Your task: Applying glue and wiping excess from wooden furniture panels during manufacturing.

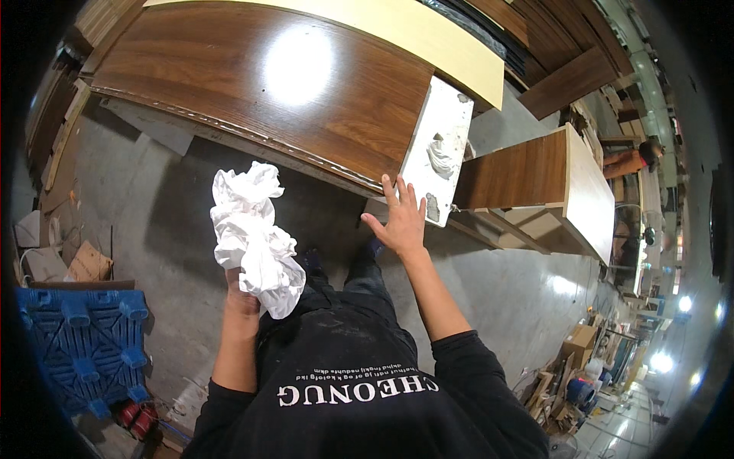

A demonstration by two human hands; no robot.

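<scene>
My left hand (pixel 243 294) is closed on a bunched white cloth (pixel 256 229), held up in front of my body; the cloth hides most of the fingers. My right hand (pixel 401 218) is spread, with its fingertips at the near right corner of a glossy brown wood-grain panel (pixel 229 84). I cannot tell whether they touch it. Right beside that hand is a white board (pixel 428 157) at the panel's right end, with grey smears and a crumpled whitish lump (pixel 443 155) on it.
A pale yellow board (pixel 428 38) runs behind the panel. To the right stands a wood-grain cabinet piece (pixel 520 174). A blue plastic pallet (pixel 84 344) lies at the lower left, near cardboard (pixel 89 262). Another person (pixel 631 161) is at the far right. Scrap clutters the lower right.
</scene>
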